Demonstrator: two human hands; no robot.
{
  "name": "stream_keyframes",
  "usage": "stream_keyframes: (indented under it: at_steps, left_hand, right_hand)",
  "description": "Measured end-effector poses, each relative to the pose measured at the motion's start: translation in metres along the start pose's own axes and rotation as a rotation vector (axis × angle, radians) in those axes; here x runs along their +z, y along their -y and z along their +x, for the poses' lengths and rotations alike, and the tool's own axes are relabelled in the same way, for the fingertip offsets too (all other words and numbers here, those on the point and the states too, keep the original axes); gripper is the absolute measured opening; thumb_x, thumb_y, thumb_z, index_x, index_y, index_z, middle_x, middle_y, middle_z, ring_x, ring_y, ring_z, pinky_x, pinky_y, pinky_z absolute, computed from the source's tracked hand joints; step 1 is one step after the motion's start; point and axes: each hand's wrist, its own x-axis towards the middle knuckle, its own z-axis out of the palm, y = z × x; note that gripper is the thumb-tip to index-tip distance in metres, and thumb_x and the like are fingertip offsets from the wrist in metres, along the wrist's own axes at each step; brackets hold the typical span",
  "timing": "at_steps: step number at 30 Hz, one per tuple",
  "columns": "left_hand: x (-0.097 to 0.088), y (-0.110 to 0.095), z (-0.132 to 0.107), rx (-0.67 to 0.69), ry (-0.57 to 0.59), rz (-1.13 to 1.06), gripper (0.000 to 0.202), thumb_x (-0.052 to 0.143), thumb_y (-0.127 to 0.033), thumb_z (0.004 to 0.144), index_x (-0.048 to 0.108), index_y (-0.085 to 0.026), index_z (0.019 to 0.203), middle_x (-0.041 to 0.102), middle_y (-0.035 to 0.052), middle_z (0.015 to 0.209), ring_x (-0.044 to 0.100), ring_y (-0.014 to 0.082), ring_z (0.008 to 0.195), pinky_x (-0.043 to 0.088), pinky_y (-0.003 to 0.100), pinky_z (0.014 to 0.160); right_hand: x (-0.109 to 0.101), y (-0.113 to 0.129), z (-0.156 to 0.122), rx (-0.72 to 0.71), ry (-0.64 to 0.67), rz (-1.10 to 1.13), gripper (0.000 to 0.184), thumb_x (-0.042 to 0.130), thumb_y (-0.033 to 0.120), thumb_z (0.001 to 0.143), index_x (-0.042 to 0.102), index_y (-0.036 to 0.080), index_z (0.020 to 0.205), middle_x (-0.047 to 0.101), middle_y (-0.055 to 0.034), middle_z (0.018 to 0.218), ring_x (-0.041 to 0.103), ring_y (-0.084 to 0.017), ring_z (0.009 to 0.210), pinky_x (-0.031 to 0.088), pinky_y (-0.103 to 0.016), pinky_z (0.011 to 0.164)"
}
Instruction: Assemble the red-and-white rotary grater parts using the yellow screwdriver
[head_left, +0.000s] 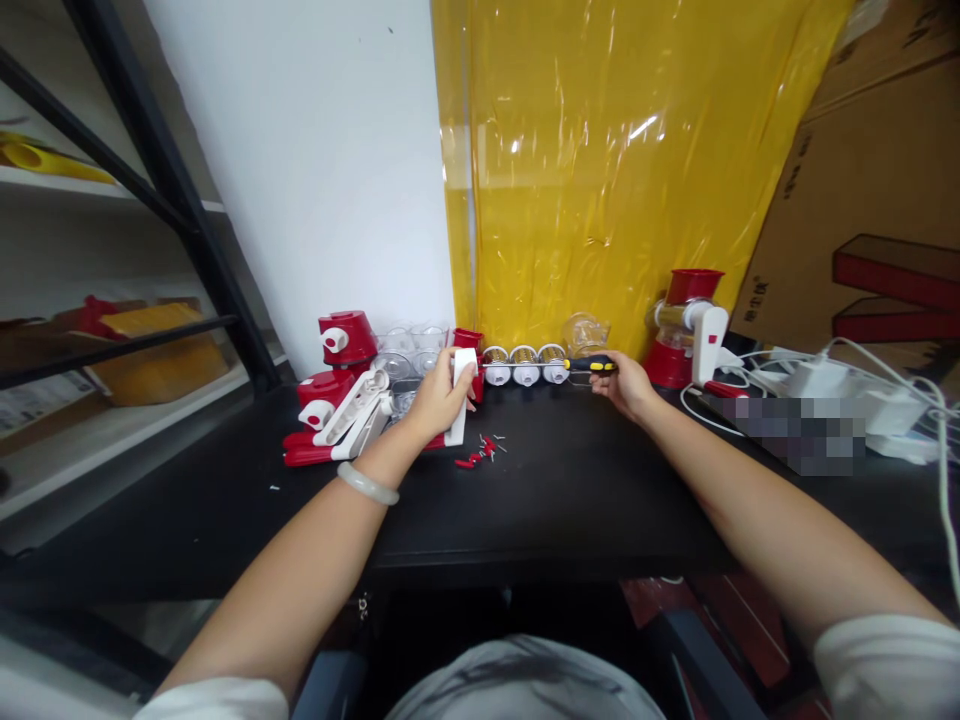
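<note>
My left hand (437,400) is closed round a white and red plastic part (462,392) that stands upright on the black table (570,500). My right hand (628,385) grips the black and yellow handle of a screwdriver (577,366). Its thin shaft runs level to the left and its tip reaches the side of the white part. A pale bangle sits on my left wrist. Small screws and red bits (484,452) lie on the table just in front of the part.
Red and white parts (337,405) are piled left of my left hand, with clear cups behind. Three metal drums (525,364) line the back. An assembled red and white unit (690,325), white adapters and cables sit right. Yellow plastic sheet, cardboard boxes and shelving surround.
</note>
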Motion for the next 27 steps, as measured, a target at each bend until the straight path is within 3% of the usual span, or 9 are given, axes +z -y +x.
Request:
stream_keyframes:
  at_steps: [11,16,19,23,27]
  left_hand:
    - [0.0000,0.0016,-0.0002,0.002,-0.007,0.018,0.038,0.037,-0.052,0.095,0.041,-0.019,0.114,0.063,-0.0008,0.065,0.065,0.0198,0.053,0.051,0.032,0.056]
    - [0.0003,0.0011,-0.0002,0.015,0.001,0.017,0.038,0.037,-0.052,0.095,0.041,-0.019,0.114,0.063,-0.0009,0.065,0.065,0.0194,0.052,0.051,0.032,0.055]
    - [0.0005,0.0004,-0.0003,0.013,-0.001,0.012,0.038,0.037,-0.052,0.095,0.041,-0.019,0.114,0.063,-0.0008,0.065,0.065,0.0192,0.052,0.051,0.032,0.056]
    - [0.0006,0.0007,-0.0002,0.010,-0.003,0.005,0.038,0.038,-0.051,0.095,0.042,-0.019,0.114,0.064,-0.0005,0.065,0.065,0.0190,0.052,0.050,0.031,0.054]
    - [0.0012,0.0021,-0.0003,0.007,0.003,0.008,0.037,0.038,-0.052,0.095,0.041,-0.020,0.113,0.064,-0.0004,0.066,0.065,0.0192,0.052,0.050,0.031,0.054]
  right_hand:
    - [-0.0004,-0.0025,0.0019,-0.015,-0.030,0.002,0.017,0.043,0.030,0.095,0.051,0.021,0.084,0.051,0.0042,0.045,0.047,-0.010,0.035,0.040,-0.019,0.039]
    - [0.0015,-0.0019,0.0008,-0.048,-0.077,-0.091,0.029,0.048,0.044,0.093,0.048,0.021,0.077,0.047,0.0045,0.041,0.043,-0.010,0.032,0.037,-0.019,0.035]
    - [0.0010,-0.0014,0.0013,-0.003,-0.055,-0.100,0.034,0.042,0.050,0.094,0.050,0.020,0.080,0.051,0.0022,0.044,0.047,-0.012,0.034,0.040,-0.022,0.037]
    - [-0.0014,-0.0007,0.0025,0.062,0.044,-0.012,0.034,0.029,0.040,0.095,0.054,0.019,0.089,0.058,-0.0014,0.053,0.056,-0.015,0.041,0.045,-0.024,0.044]
    - [-0.0028,0.0008,0.0014,0.032,0.065,0.025,0.025,0.034,0.030,0.090,0.056,0.019,0.094,0.061,-0.0021,0.058,0.058,-0.015,0.046,0.047,-0.025,0.048]
